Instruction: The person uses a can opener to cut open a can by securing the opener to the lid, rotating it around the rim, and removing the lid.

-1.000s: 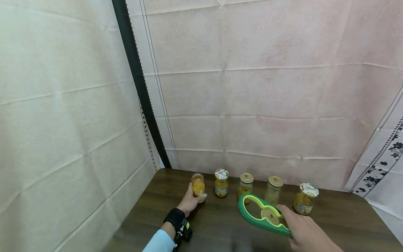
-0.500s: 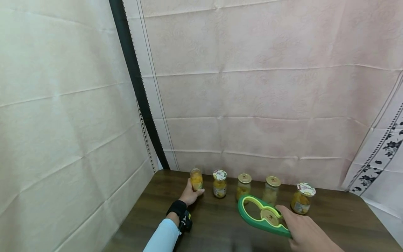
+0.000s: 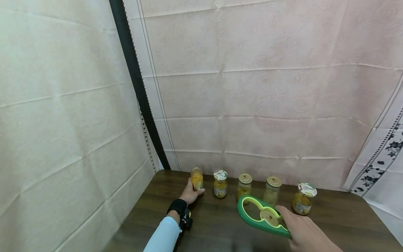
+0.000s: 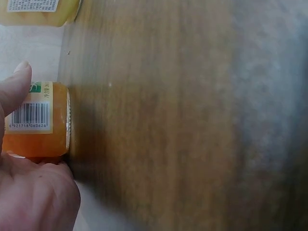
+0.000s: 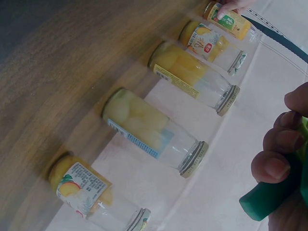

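My left hand (image 3: 189, 194) grips an open-topped glass jar of orange-yellow fruit (image 3: 196, 176) at the left end of a row. The left wrist view shows the thumb and fingers on both sides of this jar (image 4: 57, 115), its base at the brown tabletop. My right hand (image 3: 303, 227) holds a green jar opener (image 3: 266, 227) by its handle, in front of the row. A gold lid (image 3: 268, 217) sits inside the opener's ring. In the right wrist view, the curled fingers wrap round the green handle (image 5: 267, 199).
Several capped fruit jars stand in line to the right: a white-lidded one (image 3: 220, 185), two gold-lidded ones (image 3: 244, 185) (image 3: 271, 190), and another white-lidded one (image 3: 304, 199). Pale cloth (image 3: 252, 105) hangs behind the wooden table (image 3: 211, 227), with more at the left.
My left hand has moved the open jar a little back, into line with the row. The head view has shifted slightly. My right hand and the opener stay nearly still.
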Demonstrator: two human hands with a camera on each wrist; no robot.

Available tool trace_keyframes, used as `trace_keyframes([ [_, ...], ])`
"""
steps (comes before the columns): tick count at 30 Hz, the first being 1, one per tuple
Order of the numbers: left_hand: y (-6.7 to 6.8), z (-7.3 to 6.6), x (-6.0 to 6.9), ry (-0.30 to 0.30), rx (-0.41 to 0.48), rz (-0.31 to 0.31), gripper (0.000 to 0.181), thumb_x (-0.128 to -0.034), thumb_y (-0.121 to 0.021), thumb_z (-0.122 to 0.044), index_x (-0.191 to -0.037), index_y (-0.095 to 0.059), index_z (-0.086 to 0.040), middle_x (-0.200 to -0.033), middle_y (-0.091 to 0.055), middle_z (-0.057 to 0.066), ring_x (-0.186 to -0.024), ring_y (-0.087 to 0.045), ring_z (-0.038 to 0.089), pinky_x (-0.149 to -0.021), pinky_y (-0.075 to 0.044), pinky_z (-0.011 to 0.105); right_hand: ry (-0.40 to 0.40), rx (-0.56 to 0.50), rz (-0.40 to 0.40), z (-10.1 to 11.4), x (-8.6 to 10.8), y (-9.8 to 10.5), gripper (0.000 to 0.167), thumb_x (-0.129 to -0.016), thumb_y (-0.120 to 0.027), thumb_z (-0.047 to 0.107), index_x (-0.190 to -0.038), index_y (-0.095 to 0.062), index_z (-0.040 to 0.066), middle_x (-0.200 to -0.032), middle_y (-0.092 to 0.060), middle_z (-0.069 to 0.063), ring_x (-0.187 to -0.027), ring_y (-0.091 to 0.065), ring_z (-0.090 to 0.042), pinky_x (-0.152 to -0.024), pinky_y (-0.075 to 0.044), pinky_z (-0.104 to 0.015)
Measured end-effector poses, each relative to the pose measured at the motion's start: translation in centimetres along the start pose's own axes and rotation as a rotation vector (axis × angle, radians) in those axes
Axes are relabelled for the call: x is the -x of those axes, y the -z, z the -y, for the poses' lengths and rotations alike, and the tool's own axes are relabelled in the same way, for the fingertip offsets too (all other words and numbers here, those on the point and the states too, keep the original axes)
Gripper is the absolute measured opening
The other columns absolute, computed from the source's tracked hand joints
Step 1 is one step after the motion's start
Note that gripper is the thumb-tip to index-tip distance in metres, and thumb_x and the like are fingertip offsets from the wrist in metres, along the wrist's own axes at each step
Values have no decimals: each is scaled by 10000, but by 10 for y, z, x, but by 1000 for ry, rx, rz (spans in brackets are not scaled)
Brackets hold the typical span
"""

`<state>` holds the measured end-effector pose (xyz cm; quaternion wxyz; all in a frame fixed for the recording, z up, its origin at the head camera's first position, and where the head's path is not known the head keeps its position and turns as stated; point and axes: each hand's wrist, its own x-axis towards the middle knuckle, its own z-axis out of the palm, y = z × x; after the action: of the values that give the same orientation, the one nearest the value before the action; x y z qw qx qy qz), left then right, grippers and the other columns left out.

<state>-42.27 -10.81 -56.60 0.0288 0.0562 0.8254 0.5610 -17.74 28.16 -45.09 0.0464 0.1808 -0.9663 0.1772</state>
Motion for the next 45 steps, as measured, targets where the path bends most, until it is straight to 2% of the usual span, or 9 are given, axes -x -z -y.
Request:
trace_keyframes([
  [16,-3,1,2,-19,23,-4,690,-1015,-744,-134,-1560,-321,-100,-1548,-523,255,-1476,-470,495,-1240,-332,697,32,19,-26,-5,0,-1,687,-756,-783,-77,-1373,-552,116,-897,-602,155,-701,-456,57,-606,-439,-219],
  [22,-1,2,11,-6,132,17,934,-976,-792,-138,-1662,-162,-72,-1674,-360,287,-1544,-370,508,-1275,-274,696,83,60,-109,-6,2,-3,710,-730,-763,-104,-1369,-555,126,-850,-566,198,-682,-429,72,-592,-422,-216],
  [27,3,-11,37,85,136,24,1089,-946,-833,-181,-1686,-58,10,-1741,-190,329,-1603,-231,531,-1295,-231,688,127,65,-159,-5,2,-4,727,-725,-743,-122,-1378,-556,135,-827,-547,215,-669,-416,77,-586,-407,-211],
  [31,-1,-31,66,182,67,16,1052,-935,-852,-289,-1670,-173,31,-1713,-246,349,-1584,-255,552,-1265,-285,701,128,65,-156,-4,-1,-2,732,-724,-756,-103,-1385,-562,145,-861,-580,204,-682,-430,77,-590,-413,-219],
  [33,-5,-42,82,191,54,31,1008,-931,-852,-342,-1649,-254,34,-1680,-310,357,-1547,-313,573,-1224,-345,708,114,69,-139,-3,-3,-1,725,-730,-766,-89,-1387,-563,141,-876,-597,193,-690,-442,77,-593,-423,-225],
  [36,-12,-57,107,136,70,88,868,-951,-825,-372,-1590,-398,31,-1639,-398,339,-1512,-375,586,-1192,-403,693,92,61,-105,-2,-5,0,693,-762,-771,-70,-1387,-557,140,-894,-610,183,-704,-457,74,-602,-439,-233],
  [40,-24,-71,139,16,113,217,540,-1031,-732,-266,-1465,-567,10,-1570,-512,282,-1485,-432,564,-1188,-416,677,104,52,-112,0,-6,-1,677,-766,-768,-76,-1376,-560,135,-885,-604,183,-700,-455,75,-601,-439,-227],
  [42,-30,-74,150,-17,133,276,419,-1054,-690,-198,-1419,-611,-7,-1533,-557,252,-1471,-460,543,-1184,-428,663,120,51,-125,1,-6,-1,683,-753,-768,-81,-1371,-565,127,-883,-602,183,-698,-452,79,-599,-438,-222],
  [45,-39,-74,157,-31,173,353,391,-1068,-659,-154,-1424,-606,0,-1527,-565,247,-1469,-474,522,-1177,-450,632,127,38,-112,0,-6,-2,695,-741,-765,-86,-1378,-563,106,-892,-603,173,-697,-448,75,-597,-434,-220],
])
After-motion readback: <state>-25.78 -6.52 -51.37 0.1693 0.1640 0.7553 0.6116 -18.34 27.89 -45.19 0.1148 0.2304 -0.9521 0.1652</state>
